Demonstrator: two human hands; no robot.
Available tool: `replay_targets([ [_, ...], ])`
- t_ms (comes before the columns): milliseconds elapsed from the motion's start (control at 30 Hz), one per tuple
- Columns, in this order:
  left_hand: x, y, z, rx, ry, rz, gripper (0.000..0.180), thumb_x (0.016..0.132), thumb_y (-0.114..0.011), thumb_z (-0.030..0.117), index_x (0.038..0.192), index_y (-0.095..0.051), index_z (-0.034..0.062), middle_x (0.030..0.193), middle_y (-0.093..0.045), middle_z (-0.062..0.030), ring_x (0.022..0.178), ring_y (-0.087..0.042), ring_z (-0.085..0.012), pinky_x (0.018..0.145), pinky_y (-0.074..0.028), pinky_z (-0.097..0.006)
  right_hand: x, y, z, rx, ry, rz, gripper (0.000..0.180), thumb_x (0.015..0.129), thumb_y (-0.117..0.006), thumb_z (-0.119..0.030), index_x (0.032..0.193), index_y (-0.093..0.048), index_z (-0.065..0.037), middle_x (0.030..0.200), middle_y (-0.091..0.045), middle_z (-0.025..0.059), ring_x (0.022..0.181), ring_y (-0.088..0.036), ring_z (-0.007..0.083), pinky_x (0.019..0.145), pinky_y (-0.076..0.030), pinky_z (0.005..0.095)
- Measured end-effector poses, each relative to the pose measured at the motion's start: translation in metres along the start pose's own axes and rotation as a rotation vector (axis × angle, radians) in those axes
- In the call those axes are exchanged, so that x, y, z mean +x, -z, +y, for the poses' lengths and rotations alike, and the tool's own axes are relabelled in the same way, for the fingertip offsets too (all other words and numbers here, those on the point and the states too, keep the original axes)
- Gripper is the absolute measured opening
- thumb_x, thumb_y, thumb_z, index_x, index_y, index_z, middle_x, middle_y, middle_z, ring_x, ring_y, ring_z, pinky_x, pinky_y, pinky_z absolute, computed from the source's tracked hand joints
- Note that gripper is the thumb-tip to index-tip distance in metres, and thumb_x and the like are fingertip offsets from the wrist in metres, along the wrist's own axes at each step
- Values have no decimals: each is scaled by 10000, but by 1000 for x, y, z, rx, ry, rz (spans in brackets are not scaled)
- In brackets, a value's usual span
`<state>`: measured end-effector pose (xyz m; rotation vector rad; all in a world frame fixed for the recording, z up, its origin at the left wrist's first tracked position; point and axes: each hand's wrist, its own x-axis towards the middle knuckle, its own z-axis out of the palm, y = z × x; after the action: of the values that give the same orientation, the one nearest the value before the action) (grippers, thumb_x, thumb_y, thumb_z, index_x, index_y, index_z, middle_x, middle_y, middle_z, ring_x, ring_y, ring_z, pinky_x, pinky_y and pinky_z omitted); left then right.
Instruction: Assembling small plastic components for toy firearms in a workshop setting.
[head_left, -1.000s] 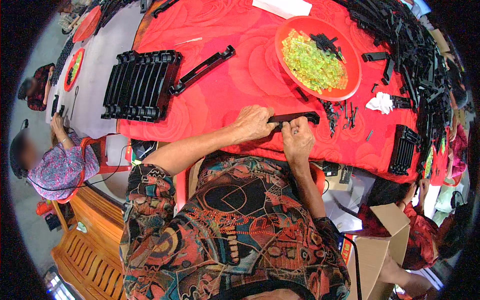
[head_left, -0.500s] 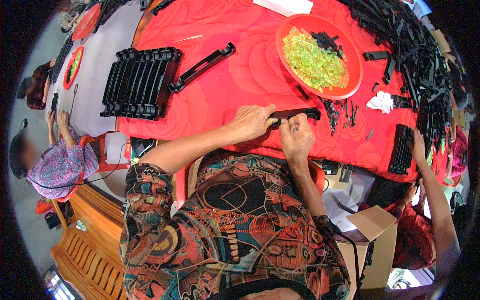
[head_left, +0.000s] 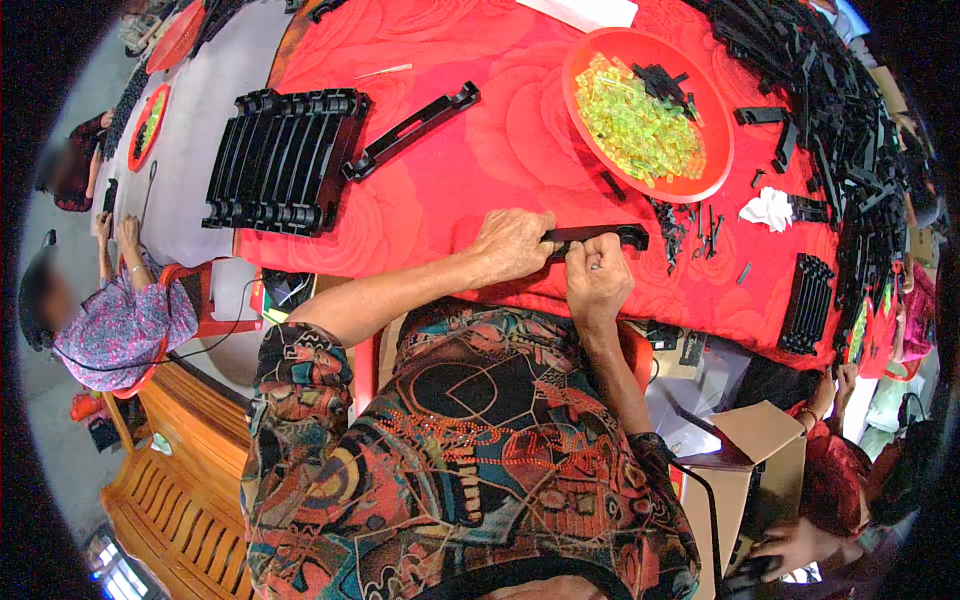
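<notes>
A long black plastic bar (head_left: 625, 236) lies at the near edge of the red-covered table, in front of me. My left hand (head_left: 510, 246) is closed around its left end. Against the bar's near side my right hand (head_left: 598, 275) is curled, thumb and fingers pressed together. Whatever those right fingers pinch is too small and covered to make out. Just right of the bar, small black plastic pieces (head_left: 672, 238) are scattered. Beyond it stands a red bowl (head_left: 716, 172) of yellow-green translucent pieces, with some black ones on top.
Stacked black bars (head_left: 285, 165) and one loose bar (head_left: 412, 130) sit at the left. To the right are a crumpled white tissue (head_left: 768, 208), a smaller black stack (head_left: 806, 303) and a large heap of black parts (head_left: 800, 90). A cardboard box (head_left: 725, 490) stands beside me. Other people sit nearby.
My right fist has turned slightly on the bar; my left hand keeps its hold. At the right, another person's arm has drawn back from the smaller black stack. The view has shifted slightly.
</notes>
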<state>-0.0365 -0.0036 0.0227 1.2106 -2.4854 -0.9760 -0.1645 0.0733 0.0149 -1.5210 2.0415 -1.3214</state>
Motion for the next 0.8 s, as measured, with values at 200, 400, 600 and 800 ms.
replay_targets([
  [200,-1,3,5,55,-26,-7,238,744,-603,210,738,-552,-23,613,-569,-229,645,-586,-410,578,-432,-516,-1,-2,4,-18,5,25,225,731,-633,-37,650,-423,-37,532,-400,22,479,-376,117,455,-349,290],
  [400,2,8,6,37,-3,-46,218,758,-609,183,777,-551,-26,667,-588,-234,695,-597,-407,596,-443,-512,3,0,7,27,-87,-32,228,732,-642,-62,653,-430,-34,527,-399,22,482,-370,116,457,-344,294],
  [600,7,13,1,-1,7,-112,205,748,-617,169,791,-558,-23,699,-596,-243,731,-603,-408,623,-451,-510,8,8,1,-82,-198,-179,203,744,-634,-169,721,-481,-37,578,-514,103,540,-540,289,525,-412,408],
  [800,8,12,4,1,68,-137,206,737,-624,175,806,-579,-13,719,-605,-233,750,-604,-403,645,-451,-506,8,6,4,-123,-196,-181,200,744,-630,-176,739,-487,-37,598,-524,108,564,-546,301,543,-414,418],
])
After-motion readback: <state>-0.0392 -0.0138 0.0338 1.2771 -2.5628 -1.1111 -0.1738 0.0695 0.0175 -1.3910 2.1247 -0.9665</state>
